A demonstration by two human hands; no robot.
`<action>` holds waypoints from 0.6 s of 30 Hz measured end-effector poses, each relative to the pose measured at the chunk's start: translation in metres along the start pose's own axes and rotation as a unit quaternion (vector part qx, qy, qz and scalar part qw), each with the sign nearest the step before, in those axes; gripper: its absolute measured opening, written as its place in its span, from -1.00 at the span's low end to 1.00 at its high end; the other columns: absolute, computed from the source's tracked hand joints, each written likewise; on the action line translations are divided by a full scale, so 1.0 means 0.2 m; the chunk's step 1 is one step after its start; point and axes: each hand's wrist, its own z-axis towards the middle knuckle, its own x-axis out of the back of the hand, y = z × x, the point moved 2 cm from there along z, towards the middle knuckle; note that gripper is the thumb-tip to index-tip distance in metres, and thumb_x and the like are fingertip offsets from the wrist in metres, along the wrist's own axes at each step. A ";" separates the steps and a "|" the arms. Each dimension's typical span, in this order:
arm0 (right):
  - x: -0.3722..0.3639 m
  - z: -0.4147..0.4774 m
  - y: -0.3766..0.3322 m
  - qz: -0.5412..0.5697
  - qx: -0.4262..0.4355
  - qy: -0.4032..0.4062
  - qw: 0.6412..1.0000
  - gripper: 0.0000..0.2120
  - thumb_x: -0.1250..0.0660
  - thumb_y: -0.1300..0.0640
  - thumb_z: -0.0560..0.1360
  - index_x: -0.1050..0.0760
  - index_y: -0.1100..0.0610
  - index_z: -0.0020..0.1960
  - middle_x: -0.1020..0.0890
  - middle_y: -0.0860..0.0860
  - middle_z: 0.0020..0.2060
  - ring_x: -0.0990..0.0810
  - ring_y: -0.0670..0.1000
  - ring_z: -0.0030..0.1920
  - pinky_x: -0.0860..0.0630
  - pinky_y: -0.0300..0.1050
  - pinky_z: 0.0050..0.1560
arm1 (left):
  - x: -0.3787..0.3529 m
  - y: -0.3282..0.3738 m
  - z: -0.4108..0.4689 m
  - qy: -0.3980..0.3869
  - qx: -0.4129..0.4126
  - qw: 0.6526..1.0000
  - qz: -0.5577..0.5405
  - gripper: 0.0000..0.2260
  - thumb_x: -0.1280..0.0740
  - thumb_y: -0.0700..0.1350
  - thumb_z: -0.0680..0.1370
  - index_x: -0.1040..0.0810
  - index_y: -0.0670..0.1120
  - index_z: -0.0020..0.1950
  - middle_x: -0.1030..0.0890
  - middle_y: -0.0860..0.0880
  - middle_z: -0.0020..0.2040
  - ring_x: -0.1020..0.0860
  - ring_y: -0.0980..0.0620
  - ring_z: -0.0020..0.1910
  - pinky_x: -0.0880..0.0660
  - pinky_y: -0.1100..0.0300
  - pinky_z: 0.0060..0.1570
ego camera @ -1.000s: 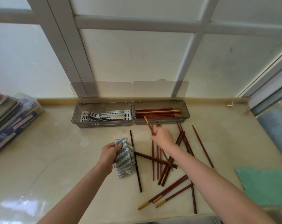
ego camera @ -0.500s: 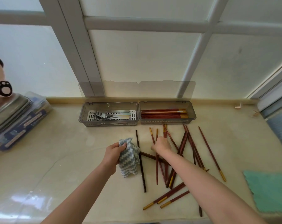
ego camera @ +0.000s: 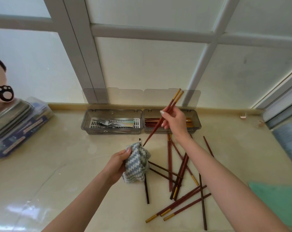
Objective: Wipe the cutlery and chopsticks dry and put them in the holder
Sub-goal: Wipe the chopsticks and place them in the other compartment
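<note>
Finding one: the right hand (ego camera: 174, 122) has left the counter (ego camera: 58, 156). Half a second ago it was down among the loose sticks. Now it is raised over the right compartment of the grey translucent plastic holder (ego camera: 113, 131), with its fingers (ego camera: 165, 125) and thumb clamped on a pair of red-brown wooden chopsticks with gold ends (ego camera: 172, 102). The pair stands tilted: gold ends up toward the window, dark tips down and to the left, just beside the top edge of the blue-and-white zigzag cloth (ego camera: 136, 162). I cannot tell whether the tips touch it.

Finding two: the left hand (ego camera: 116, 165) has barely shifted. Its fingers are curled round the bunched cloth, low over the counter.

Holder contents: steel forks (ego camera: 108, 123) lie in the left compartment and a layer of stored chopsticks (ego camera: 152, 122) in the right. The lid stands open at the back.

Outstanding: the scattered chopsticks (ego camera: 169, 164) lie crossed on the counter beside and beneath the right forearm.

Assessment: I judge the pick complete and the wipe about to start, since the pair is aimed at the cloth and not at the compartment. No cutlery remains loose, so only chopsticks are left, and a good share of them. Risk: two sticks in one pinch may splay or slip when drawn through the cloth.
</note>
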 end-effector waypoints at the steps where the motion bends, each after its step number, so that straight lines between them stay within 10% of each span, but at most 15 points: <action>1: 0.01 0.00 0.00 0.062 -0.041 -0.019 0.997 -0.92 -0.30 0.29 0.52 -0.44 0.17 -0.13 -0.54 0.12 -0.35 -0.48 -0.03 -0.53 -0.40 -0.26 -0.56 | 0.01 0.01 0.00 -0.011 -0.005 1.000 -0.007 -0.74 -0.16 -0.13 0.61 -0.52 -0.25 0.17 -0.62 -0.21 0.04 -0.60 -0.10 -0.03 -0.59 0.14 -0.10; 5: 0.03 -0.01 0.06 0.171 -0.147 -0.064 0.972 -0.84 -0.25 0.42 0.47 -0.41 0.20 -0.20 -0.49 0.09 -0.43 -0.42 -0.04 -0.60 -0.26 -0.30 -0.63 | 0.03 0.03 -0.01 -0.016 -0.025 1.000 -0.005 -0.76 -0.17 -0.11 0.60 -0.53 -0.21 0.13 -0.62 -0.18 -0.01 -0.59 -0.10 -0.05 -0.56 0.08 -0.02; 18: 0.05 0.00 0.00 0.113 -0.089 0.070 0.987 -0.86 -0.19 0.44 0.44 -0.46 0.25 -0.17 -0.41 0.12 -0.41 -0.27 -0.11 -0.66 -0.18 -0.29 -0.66 | 0.04 0.06 0.01 0.040 -0.095 0.993 -0.050 -0.82 -0.17 -0.24 0.59 -0.55 -0.13 0.04 -0.63 -0.08 -0.13 -0.61 0.02 -0.19 -0.57 0.16 -0.18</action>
